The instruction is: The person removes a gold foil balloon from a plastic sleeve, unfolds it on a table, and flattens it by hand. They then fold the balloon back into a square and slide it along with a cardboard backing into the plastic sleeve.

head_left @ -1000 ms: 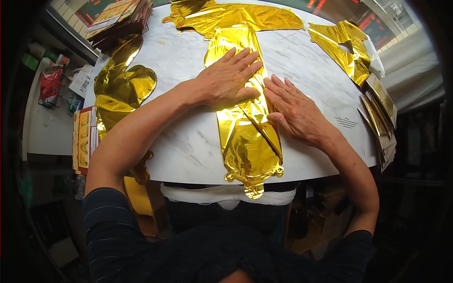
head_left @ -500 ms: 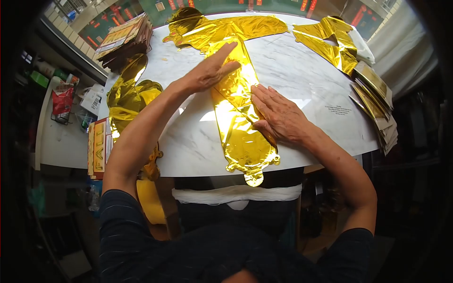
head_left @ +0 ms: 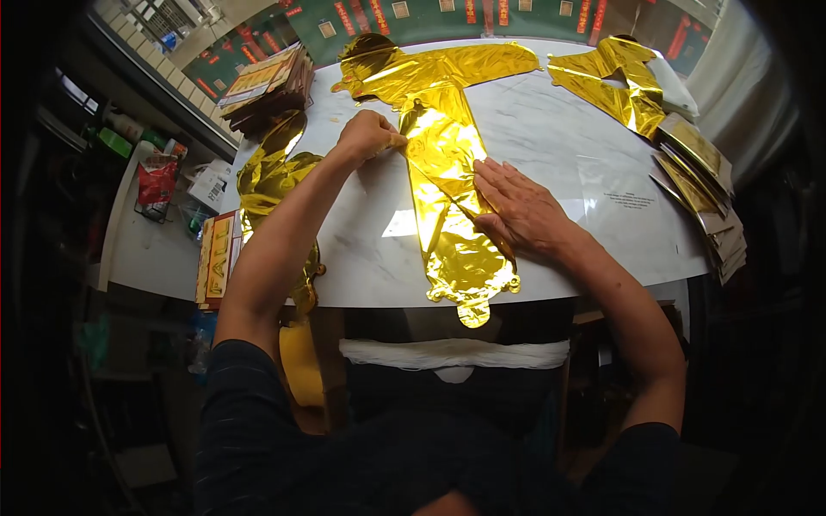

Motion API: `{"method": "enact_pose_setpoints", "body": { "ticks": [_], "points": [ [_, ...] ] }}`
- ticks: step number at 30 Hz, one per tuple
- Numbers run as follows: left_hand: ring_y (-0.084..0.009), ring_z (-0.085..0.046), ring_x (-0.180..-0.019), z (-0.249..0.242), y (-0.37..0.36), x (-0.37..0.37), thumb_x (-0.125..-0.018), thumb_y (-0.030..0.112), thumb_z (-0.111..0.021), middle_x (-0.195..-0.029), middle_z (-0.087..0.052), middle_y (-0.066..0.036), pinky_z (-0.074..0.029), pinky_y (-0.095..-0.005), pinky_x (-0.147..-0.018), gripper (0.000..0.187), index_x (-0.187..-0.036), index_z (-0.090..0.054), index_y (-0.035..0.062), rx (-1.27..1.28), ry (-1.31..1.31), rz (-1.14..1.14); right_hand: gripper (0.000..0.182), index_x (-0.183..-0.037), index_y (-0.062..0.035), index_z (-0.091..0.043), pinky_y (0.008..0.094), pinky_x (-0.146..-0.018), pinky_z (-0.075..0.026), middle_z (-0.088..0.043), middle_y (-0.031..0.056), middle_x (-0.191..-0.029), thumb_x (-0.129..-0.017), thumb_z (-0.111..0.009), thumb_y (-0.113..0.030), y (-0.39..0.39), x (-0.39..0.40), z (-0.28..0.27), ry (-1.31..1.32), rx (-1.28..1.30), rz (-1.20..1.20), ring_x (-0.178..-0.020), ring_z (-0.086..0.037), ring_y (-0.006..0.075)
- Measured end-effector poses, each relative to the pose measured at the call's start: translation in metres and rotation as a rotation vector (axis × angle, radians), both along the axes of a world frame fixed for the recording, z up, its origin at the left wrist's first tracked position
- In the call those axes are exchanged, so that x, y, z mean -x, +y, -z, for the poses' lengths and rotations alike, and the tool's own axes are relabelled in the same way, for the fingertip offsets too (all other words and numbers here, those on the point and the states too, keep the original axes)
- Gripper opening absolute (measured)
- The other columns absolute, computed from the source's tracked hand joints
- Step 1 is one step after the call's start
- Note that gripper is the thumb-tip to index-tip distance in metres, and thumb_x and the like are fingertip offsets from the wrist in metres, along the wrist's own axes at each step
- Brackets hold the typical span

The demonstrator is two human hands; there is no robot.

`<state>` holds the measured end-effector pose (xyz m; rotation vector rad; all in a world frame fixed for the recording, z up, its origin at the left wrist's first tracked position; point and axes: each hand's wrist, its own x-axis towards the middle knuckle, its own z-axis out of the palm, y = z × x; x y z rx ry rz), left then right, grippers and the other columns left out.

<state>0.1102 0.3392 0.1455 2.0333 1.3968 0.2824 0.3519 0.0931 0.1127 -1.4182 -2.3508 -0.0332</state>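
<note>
A flat, shiny gold foil balloon (head_left: 465, 232) lies lengthwise before me, its rounded tabbed end hanging past the table's front edge. At its left edge my left hand (head_left: 372, 136) is closed, thumb and fingertips pinching the foil. My right hand (head_left: 525, 206) rests flat on the balloon's right edge, fingers stretched out and holding nothing. Touching the balloon's far end is another gold foil balloon (head_left: 465, 66), spread sideways. A third crumpled gold foil piece (head_left: 275, 185) lies by my left forearm, which partly covers it.
The marble-patterned table (head_left: 568, 112) carries a stack of printed cards (head_left: 271, 86) at the far left and more printed packs (head_left: 217, 258) at the near left. On the right are another gold foil piece (head_left: 619, 82) and a fanned stack of flat gold packets (head_left: 710, 189).
My left hand has gone from lying outstretched over the foil to a pinch at its left edge. The right hand stays flat on the balloon. The view has shifted slightly.
</note>
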Motion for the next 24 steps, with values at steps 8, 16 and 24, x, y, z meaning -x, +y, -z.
{"method": "enact_pose_setpoints", "body": {
  "ticks": [8,16,24],
  "points": [
    [-0.0137,-0.06,-0.057,-0.02,-0.031,-0.011,-0.088,0.014,-0.078,-0.068,-0.061,-0.003,-0.053,-0.0289,-0.055,0.024,-0.078,-0.058,0.0051,0.181,-0.513,-0.071,0.058,-0.138,0.0072,-0.053,0.046,-0.125,-0.031,-0.05,0.0268,-0.15,-0.105,-0.055,-0.04,0.001,-0.001,0.007,0.055,-0.064,0.0,-0.144,-0.044,0.0405],
    [-0.0149,-0.061,-0.069,-0.011,-0.028,-0.033,-0.1,0.009,-0.069,-0.085,-0.063,-0.005,-0.058,-0.0337,-0.065,0.013,-0.09,-0.065,0.0024,0.483,-0.841,-0.229,0.064,-0.143,0.0061,-0.05,0.0451,-0.126,-0.029,-0.046,0.0233,-0.156,-0.105,-0.053,-0.045,-0.002,-0.001,0.002,0.036,0.0,0.028,-0.149,-0.039,0.0377],
    [-0.0159,-0.066,-0.076,0.005,-0.005,-0.03,-0.104,0.009,-0.062,-0.091,-0.067,-0.007,-0.059,-0.0272,-0.066,0.011,-0.105,-0.062,-0.0025,0.709,-1.002,-0.114,0.059,-0.141,0.0072,-0.052,0.0443,-0.126,-0.029,-0.049,0.0254,-0.153,-0.105,-0.054,-0.039,-0.001,-0.001,0.005,0.068,-0.061,0.002,-0.147,-0.042,0.0375]
  ]
}}
